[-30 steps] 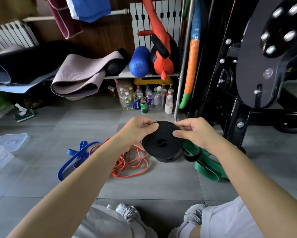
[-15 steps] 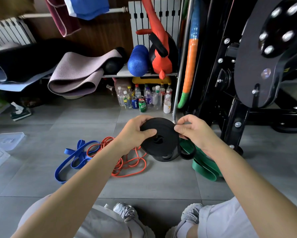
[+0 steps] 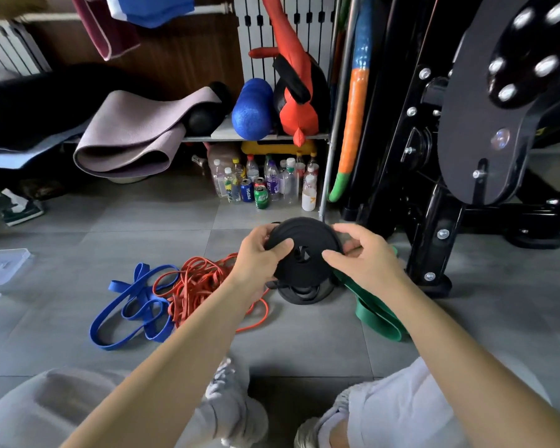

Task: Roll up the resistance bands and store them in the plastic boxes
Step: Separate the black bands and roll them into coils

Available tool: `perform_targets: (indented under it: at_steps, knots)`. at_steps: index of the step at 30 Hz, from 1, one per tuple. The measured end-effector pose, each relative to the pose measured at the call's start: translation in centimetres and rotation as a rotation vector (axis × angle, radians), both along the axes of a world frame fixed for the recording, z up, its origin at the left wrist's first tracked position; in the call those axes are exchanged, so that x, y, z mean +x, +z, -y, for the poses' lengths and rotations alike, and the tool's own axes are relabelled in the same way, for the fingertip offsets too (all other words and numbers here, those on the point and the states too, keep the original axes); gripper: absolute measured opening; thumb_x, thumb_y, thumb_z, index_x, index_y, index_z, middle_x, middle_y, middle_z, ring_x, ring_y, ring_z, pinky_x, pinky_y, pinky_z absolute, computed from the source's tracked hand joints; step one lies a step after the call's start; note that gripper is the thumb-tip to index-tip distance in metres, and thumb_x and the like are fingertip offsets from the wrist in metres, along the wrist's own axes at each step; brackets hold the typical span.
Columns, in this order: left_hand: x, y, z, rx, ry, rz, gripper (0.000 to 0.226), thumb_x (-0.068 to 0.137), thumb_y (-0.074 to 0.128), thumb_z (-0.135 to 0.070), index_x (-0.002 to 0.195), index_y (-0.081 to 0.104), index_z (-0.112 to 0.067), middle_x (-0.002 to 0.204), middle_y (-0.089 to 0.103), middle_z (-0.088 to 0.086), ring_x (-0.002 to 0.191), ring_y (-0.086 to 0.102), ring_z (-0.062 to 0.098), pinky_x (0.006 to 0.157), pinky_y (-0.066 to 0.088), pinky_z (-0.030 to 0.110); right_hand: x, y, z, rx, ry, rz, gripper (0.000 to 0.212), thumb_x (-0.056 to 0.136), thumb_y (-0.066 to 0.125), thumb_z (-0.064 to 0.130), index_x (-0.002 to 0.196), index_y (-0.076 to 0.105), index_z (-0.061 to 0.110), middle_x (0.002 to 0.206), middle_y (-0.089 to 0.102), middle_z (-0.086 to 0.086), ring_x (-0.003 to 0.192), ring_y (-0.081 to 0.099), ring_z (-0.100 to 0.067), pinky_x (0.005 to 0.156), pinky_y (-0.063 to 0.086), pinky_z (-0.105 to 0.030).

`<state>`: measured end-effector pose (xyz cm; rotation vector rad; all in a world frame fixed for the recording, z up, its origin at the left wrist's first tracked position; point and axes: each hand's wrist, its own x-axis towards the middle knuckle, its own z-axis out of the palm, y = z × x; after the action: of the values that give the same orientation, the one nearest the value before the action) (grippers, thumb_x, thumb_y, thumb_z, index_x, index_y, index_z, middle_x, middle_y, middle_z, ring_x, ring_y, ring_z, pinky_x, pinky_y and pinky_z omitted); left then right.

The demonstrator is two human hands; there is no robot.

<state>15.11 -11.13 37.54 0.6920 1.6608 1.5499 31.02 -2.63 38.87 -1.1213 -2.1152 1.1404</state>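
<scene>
A black resistance band [image 3: 304, 253] is wound into a flat round coil and held up above the floor. My left hand [image 3: 259, 257] grips its left edge, thumb across the front face. My right hand [image 3: 362, 257] pinches the right edge, with fingers behind. A short black tail of the band hangs below the coil onto the floor. On the grey tiles lie a loose blue band [image 3: 133, 305], a tangled orange band [image 3: 201, 282] and a green band [image 3: 378, 315]. A clear plastic box [image 3: 3, 263] sits at the far left.
A black exercise machine [image 3: 466, 140] stands close on the right. Bottles and cans [image 3: 262, 185] stand under a shelf holding rolled mats [image 3: 133, 137] and a blue foam roller [image 3: 251, 109]. My knees and shoes fill the bottom edge.
The coil has turned a little in my hands and the loose black loop at its right has been wound in. My left thumb now lies further across the front face.
</scene>
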Motion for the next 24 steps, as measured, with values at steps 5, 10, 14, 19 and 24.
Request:
perform_targets:
  at_steps: [5, 10, 14, 19, 24]
  knots:
    - [0.5, -3.8, -3.3, -0.061, 0.025, 0.120, 0.038, 0.075, 0.070, -0.020, 0.110, 0.057, -0.014, 0.107, 0.067, 0.016, 0.097, 0.065, 0.034, 0.082, 0.053, 0.057, -1.9, -4.3, -2.5, 0.027, -0.110, 0.097, 0.046, 0.070, 0.072, 0.033, 0.111, 0.051, 0.035, 0.098, 0.058, -0.004, 0.090, 0.056, -0.021, 0.076, 0.046, -0.030]
    - [0.3, -9.9, -5.6, -0.228, 0.015, 0.113, 0.017, 0.085, 0.065, -0.012, 0.095, 0.056, -0.023, 0.104, 0.065, 0.015, 0.094, 0.064, 0.034, 0.072, 0.055, 0.049, -2.9, -10.4, -3.9, -0.035, -0.152, 0.253, 0.057, 0.074, 0.073, 0.037, 0.124, 0.049, 0.029, 0.110, 0.050, -0.006, 0.101, 0.055, -0.026, 0.076, 0.039, -0.026]
    - [0.0, -16.3, -6.8, -0.388, 0.021, 0.174, 0.015, 0.091, 0.058, -0.010, 0.090, 0.054, -0.024, 0.092, 0.062, 0.006, 0.082, 0.059, 0.024, 0.066, 0.048, 0.038, -3.9, -17.4, -5.2, -0.214, -0.150, 0.377, 0.058, 0.067, 0.068, 0.041, 0.121, 0.047, 0.038, 0.109, 0.052, -0.001, 0.102, 0.056, -0.026, 0.076, 0.045, -0.029]
    - [-0.3, -23.5, -9.3, -0.562, -0.002, 0.171, 0.019, 0.089, 0.058, -0.007, 0.082, 0.050, -0.024, 0.086, 0.059, 0.010, 0.072, 0.055, 0.023, 0.060, 0.045, 0.034, -4.7, -25.0, -7.1, -0.382, -0.197, 0.469, 0.053, 0.072, 0.072, 0.025, 0.121, 0.052, 0.029, 0.102, 0.050, -0.007, 0.097, 0.056, -0.032, 0.076, 0.043, -0.030]
    - [-1.0, -29.7, -12.2, -0.689, -0.108, 0.172, 0.036, 0.090, 0.054, -0.008, 0.122, 0.042, -0.016, 0.109, 0.054, 0.011, 0.094, 0.059, 0.027, 0.074, 0.050, 0.038, -5.5, -31.5, -9.6, -0.487, -0.283, 0.559, 0.048, 0.074, 0.070, 0.029, 0.118, 0.052, 0.030, 0.104, 0.052, -0.011, 0.098, 0.055, -0.034, 0.077, 0.046, -0.031]
